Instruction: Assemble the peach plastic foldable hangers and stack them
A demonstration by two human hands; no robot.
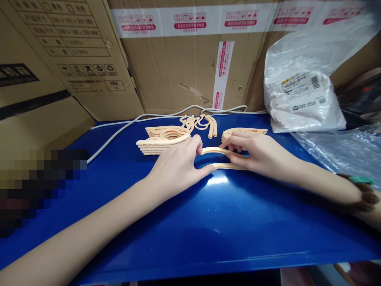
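Two slim beige curved strips, which look like plastic hanger arms, lie one behind the other between my hands. My left hand [181,163] has its curled fingers at the left end of the rear hanger arm [214,150], and its thumb touches the front hanger arm [229,166]. My right hand [253,153] pinches the rear arm toward its right end; its palm and fingers hide the right ends of both. Left of my left hand is a stack of similar beige pieces [162,147]. Another beige stack [258,130] sits behind my right hand, partly covered.
Small beige hooks [192,122] and a few short strips [212,127] lie at the back of the blue table [190,230]. A white cable [119,131] runs along the rear. Cardboard boxes [184,67] stand behind; a white plastic parcel bag [300,99] is at back right.
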